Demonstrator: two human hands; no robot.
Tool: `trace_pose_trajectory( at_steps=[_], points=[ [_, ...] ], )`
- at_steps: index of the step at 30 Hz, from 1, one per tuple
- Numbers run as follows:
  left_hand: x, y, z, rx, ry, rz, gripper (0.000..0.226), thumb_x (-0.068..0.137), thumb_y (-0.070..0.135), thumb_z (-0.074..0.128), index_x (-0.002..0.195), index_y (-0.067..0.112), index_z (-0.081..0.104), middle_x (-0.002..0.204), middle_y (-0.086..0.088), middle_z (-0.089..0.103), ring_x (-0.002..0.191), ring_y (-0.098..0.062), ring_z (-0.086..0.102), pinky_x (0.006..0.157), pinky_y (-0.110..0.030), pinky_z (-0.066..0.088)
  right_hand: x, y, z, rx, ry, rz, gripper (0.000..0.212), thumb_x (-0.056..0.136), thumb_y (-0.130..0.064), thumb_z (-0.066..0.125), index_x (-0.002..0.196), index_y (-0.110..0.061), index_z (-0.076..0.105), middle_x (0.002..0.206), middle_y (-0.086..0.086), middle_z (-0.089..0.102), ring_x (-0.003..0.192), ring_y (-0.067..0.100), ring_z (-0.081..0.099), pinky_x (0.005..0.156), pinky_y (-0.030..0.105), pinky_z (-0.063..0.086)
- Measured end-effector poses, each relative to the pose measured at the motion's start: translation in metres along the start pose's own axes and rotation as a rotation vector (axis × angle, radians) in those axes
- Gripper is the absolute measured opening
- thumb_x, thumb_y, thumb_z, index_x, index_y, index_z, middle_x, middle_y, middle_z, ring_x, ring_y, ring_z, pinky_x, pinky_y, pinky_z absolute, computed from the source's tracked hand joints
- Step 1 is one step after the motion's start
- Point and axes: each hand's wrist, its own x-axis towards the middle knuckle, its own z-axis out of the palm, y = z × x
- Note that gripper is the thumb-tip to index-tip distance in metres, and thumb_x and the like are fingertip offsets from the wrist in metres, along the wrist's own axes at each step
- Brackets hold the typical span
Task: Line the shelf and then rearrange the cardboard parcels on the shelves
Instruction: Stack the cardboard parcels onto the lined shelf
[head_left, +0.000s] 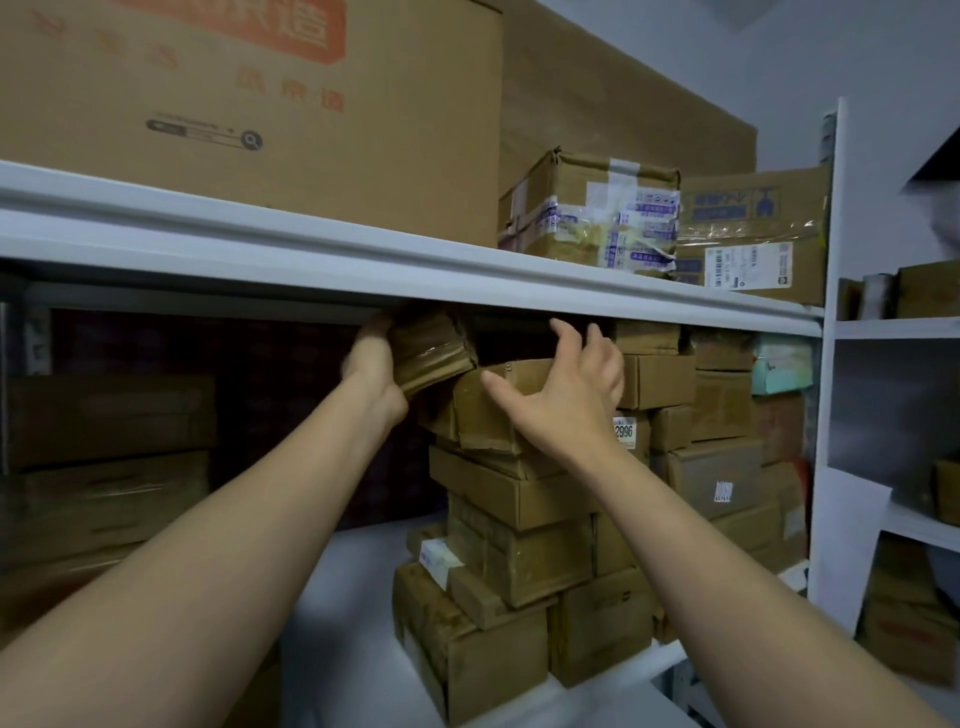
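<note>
Shelf: middle shelf (358, 597), stack on its right half
Stack: cardboard parcels (519, 525), top just under upper shelf (363, 260)
Small parcel (434, 353): on stack top, tilted, long axis seemingly near-to-far
Left grip (371, 364): curled round that parcel's left side
Right grip (566, 395): spread, holding nothing, just right of it; likely steadies next

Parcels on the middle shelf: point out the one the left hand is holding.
The small tilted parcel right under the upper shelf; the left hand grips it, the rest sit stacked.
</note>
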Motion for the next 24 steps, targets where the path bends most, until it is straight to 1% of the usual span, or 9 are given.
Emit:
trace_pose_trajectory(
  at_steps=[2,5,8,12,16,19,21,23,24],
  points=[
    [-0.022,-0.005,-0.005,-0.030,0.000,-0.006,0.042,0.080,0.043,0.066,0.111,0.015,0.071,0.103,-0.008,0.075,0.090,-0.029,0.073,0.071,-0.040,0.060,-0.004,0.001,-0.004,-0.025,-0.039,0.104,0.104,0.072,-0.075,0.057,0.151,-0.027,0.009,0.161,0.016,0.000,0.147,0.036,-0.005,0.119,0.052,0.002],
    [-0.047,-0.008,-0.013,-0.020,0.047,-0.005,0.025,0.091,0.038,0.053,0.088,0.017,0.067,0.084,-0.006,0.071,0.079,-0.024,0.068,0.072,-0.033,0.055,-0.004,0.001,-0.012,-0.007,-0.137,0.220,0.115,0.067,-0.078,0.060,0.152,-0.026,0.001,0.159,0.021,0.011,0.145,0.043,0.009,0.117,0.054,0.010],
    [-0.074,-0.004,-0.020,-0.010,0.070,0.005,0.015,0.089,0.029,0.053,0.083,0.018,0.061,0.086,-0.005,0.067,0.082,-0.025,0.065,0.074,-0.034,0.049,-0.006,-0.001,-0.020,0.023,-0.151,0.241,0.113,0.066,-0.072,0.066,0.151,-0.026,0.008,0.150,0.020,0.030,0.138,0.041,0.026,0.111,0.051,0.020],
    [-0.102,0.002,-0.034,0.006,0.118,0.031,0.009,0.086,0.022,0.053,0.083,0.019,0.061,0.085,-0.003,0.066,0.078,-0.023,0.063,0.067,-0.033,0.044,-0.016,-0.010,-0.037,0.051,-0.060,0.172,0.103,0.065,-0.066,0.070,0.145,-0.027,0.018,0.148,0.015,0.029,0.136,0.035,0.024,0.109,0.047,0.020],
    [-0.131,0.006,-0.052,0.002,0.142,0.066,0.015,0.087,0.012,0.047,0.082,0.015,0.061,0.081,-0.004,0.064,0.073,-0.023,0.061,0.065,-0.032,0.048,-0.031,-0.013,-0.045,0.168,-0.080,-0.001,0.103,0.066,-0.059,0.075,0.146,-0.026,0.018,0.151,0.008,0.024,0.139,0.030,0.020,0.111,0.042,0.024],
    [-0.152,0.011,-0.072,0.001,0.170,0.131,0.020,0.086,0.007,0.042,0.087,0.014,0.061,0.089,-0.008,0.064,0.081,-0.027,0.061,0.073,-0.036,0.052,-0.045,-0.015,-0.046,0.221,-0.115,-0.152,0.107,0.065,-0.055,0.078,0.146,-0.027,0.015,0.152,0.003,0.019,0.140,0.024,0.016,0.113,0.040,0.027],
    [-0.161,0.016,-0.090,0.049,0.187,0.191,0.031,0.081,0.007,0.042,0.101,0.014,0.064,0.103,-0.010,0.064,0.091,-0.030,0.061,0.081,-0.040,0.053,-0.054,-0.019,-0.044,0.247,-0.115,-0.208,0.111,0.063,-0.053,0.080,0.147,-0.027,0.013,0.153,0.001,0.017,0.141,0.023,0.014,0.116,0.040,0.026],
    [-0.170,0.024,-0.108,0.108,0.232,0.235,0.055,0.071,0.010,0.049,0.124,0.018,0.060,0.117,-0.010,0.064,0.103,-0.033,0.062,0.083,-0.045,0.054,-0.064,-0.026,-0.038,0.288,-0.126,-0.263,0.116,0.061,-0.049,0.082,0.149,-0.026,0.010,0.154,0.000,0.013,0.143,0.022,0.012,0.118,0.039,0.023],
    [-0.175,0.029,-0.118,0.127,0.266,0.247,0.068,0.064,0.012,0.053,0.131,0.020,0.057,0.123,-0.011,0.064,0.108,-0.035,0.062,0.086,-0.049,0.055,-0.070,-0.030,-0.035,0.310,-0.144,-0.290,0.119,0.061,-0.047,0.084,0.149,-0.027,0.007,0.155,-0.001,0.011,0.143,0.021,0.011,0.118,0.036,0.021]
  ],
)
